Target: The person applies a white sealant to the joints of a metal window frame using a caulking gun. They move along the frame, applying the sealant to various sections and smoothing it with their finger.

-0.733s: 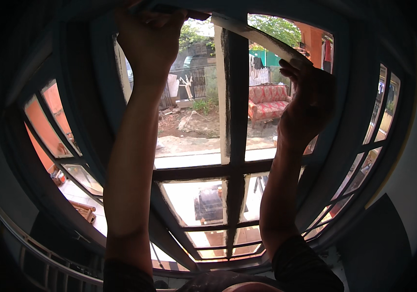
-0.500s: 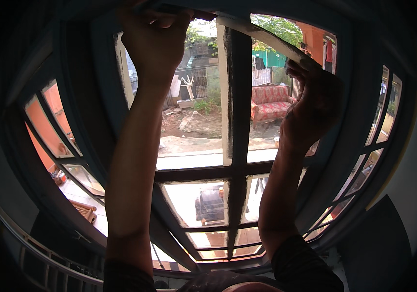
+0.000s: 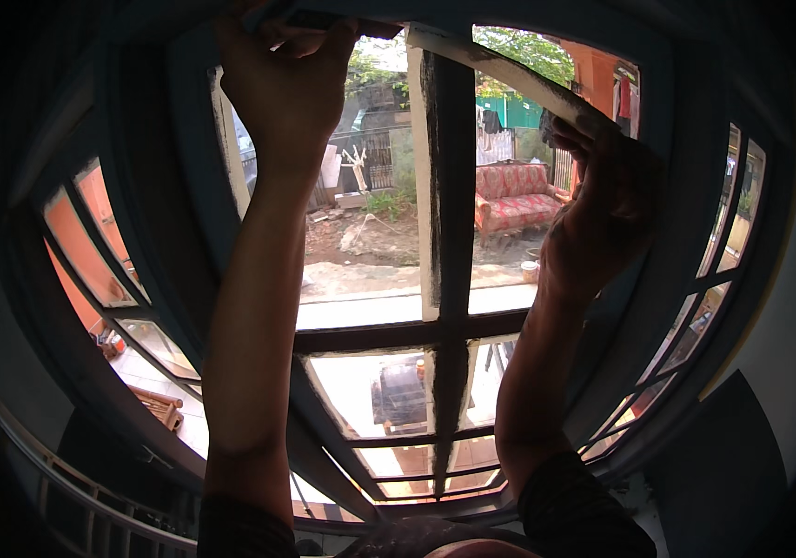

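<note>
My left hand (image 3: pixel 282 88) is raised at the top of the window, fingers closed on a dark flat piece (image 3: pixel 379 28) along the dark upper frame (image 3: pixel 556 19). A pale strip with dark, ragged smudges (image 3: pixel 510 70), apparently tape, runs slanting down from the top of the middle bar to my right hand (image 3: pixel 603 205). That hand is at the right side of the pane, its shadowed fingers curled onto the strip's lower end. Another pale, dark-edged strip (image 3: pixel 430 186) lies upright along the middle bar (image 3: pixel 454 186).
Side windows (image 3: pixel 100 260) (image 3: pixel 714 242) flank me. Metal rails (image 3: pixel 110 511) show at lower left, a dark panel (image 3: pixel 714 456) at lower right. Through the glass are a red patterned sofa (image 3: pixel 519 195), a fence, plants, hanging clothes and a dark table (image 3: pixel 398 395).
My right hand has moved a little right and down with the end of the slanting strip. My left hand has shifted only slightly and stays at the top.
</note>
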`<act>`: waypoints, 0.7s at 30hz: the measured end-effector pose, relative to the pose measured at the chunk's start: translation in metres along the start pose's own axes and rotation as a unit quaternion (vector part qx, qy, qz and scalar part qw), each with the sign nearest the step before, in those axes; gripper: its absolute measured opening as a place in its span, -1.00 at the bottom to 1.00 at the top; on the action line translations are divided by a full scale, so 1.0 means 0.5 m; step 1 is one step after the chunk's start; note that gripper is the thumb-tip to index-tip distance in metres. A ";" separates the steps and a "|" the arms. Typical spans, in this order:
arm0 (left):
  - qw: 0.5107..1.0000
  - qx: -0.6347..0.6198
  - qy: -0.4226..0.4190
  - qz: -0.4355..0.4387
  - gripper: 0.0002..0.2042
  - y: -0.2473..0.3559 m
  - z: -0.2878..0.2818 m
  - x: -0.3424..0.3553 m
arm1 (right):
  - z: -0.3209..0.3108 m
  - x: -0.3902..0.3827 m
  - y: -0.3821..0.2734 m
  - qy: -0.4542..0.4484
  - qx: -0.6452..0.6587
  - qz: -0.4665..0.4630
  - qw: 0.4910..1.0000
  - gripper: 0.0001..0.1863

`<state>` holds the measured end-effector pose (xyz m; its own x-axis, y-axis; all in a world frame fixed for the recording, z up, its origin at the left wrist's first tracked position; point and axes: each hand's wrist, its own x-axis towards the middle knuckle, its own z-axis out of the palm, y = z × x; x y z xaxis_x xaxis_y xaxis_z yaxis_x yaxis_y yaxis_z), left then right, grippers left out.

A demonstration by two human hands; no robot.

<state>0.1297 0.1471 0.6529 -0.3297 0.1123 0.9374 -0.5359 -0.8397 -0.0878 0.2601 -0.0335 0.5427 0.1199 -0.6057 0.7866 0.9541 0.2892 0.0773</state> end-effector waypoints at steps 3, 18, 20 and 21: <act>1.000 0.003 -0.014 -0.020 -0.37 0.018 -0.003 0.000 | -0.001 0.001 0.005 -0.008 -0.001 -0.009 1.000 -0.91; 0.992 -0.006 -0.106 -0.075 -0.47 0.015 -0.024 0.020 | 0.013 -0.003 -0.008 -0.025 -0.012 -0.025 0.999 -0.85; 0.990 -0.071 -0.120 -0.029 -0.47 -0.024 -0.030 0.024 | 0.019 -0.005 -0.018 -0.022 -0.004 -0.006 1.000 -0.85; 0.986 -0.106 -0.127 -0.009 -0.46 -0.027 -0.027 0.023 | 0.018 -0.006 -0.022 -0.021 -0.002 0.004 1.000 -0.85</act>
<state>0.1228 0.1670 0.6604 -0.1281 -0.0332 0.9912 -0.6994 -0.7056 -0.1140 0.2466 -0.0280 0.5450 0.1158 -0.5710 0.8128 0.9542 0.2913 0.0686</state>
